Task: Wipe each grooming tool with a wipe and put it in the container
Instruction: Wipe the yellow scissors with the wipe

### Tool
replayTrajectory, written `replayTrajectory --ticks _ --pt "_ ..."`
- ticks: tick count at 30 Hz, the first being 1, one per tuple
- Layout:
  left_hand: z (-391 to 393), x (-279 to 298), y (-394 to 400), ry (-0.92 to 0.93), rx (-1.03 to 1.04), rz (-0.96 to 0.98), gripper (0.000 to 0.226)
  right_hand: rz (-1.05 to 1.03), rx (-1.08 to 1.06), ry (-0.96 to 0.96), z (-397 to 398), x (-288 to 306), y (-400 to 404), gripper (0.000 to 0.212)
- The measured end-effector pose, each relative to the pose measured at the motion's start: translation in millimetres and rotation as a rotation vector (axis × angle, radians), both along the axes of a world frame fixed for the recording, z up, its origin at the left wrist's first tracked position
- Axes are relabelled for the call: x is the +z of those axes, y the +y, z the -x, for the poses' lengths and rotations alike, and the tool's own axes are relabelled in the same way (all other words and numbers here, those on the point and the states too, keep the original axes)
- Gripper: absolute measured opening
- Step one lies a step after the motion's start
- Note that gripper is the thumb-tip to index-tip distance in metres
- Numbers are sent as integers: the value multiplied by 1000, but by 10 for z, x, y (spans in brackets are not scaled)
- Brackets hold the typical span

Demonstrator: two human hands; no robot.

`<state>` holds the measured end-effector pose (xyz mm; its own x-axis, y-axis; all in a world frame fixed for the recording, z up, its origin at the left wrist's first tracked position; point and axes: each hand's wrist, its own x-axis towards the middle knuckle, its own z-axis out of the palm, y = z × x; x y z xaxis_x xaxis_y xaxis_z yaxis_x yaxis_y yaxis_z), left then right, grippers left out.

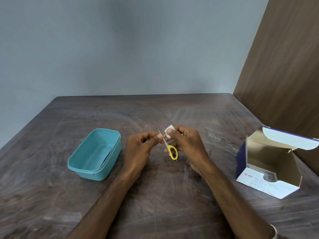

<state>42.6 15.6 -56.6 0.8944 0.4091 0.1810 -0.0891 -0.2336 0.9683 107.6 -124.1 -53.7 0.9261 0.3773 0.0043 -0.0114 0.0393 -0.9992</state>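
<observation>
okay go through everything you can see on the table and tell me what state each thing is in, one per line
Scissors: yellow-handled, blades apart, held above the table.
Wipe: unfolded, pinched against a blade.
Left hand: gripping the scissors.
Right hand: pressing the wipe on the blade with thumb and fingers.
Teal container: no lid, upright, a dark slim tool inside along its right wall.
Swab box: flap open, packets visible low inside.
Table: scuffed.

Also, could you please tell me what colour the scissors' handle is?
Yellow; the scissors show clearly in the head view, held between both hands.
</observation>
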Motion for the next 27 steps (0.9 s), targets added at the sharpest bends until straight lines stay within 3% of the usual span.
replayTrajectory --ticks 18,27 --pt "-7 6 24 16 -15 -13 14 22 -33 -14 -2 24 -14 11" --pt "-21 -54 67 -109 33 -627 47 -19 -105 29 -57 35 -54 13"
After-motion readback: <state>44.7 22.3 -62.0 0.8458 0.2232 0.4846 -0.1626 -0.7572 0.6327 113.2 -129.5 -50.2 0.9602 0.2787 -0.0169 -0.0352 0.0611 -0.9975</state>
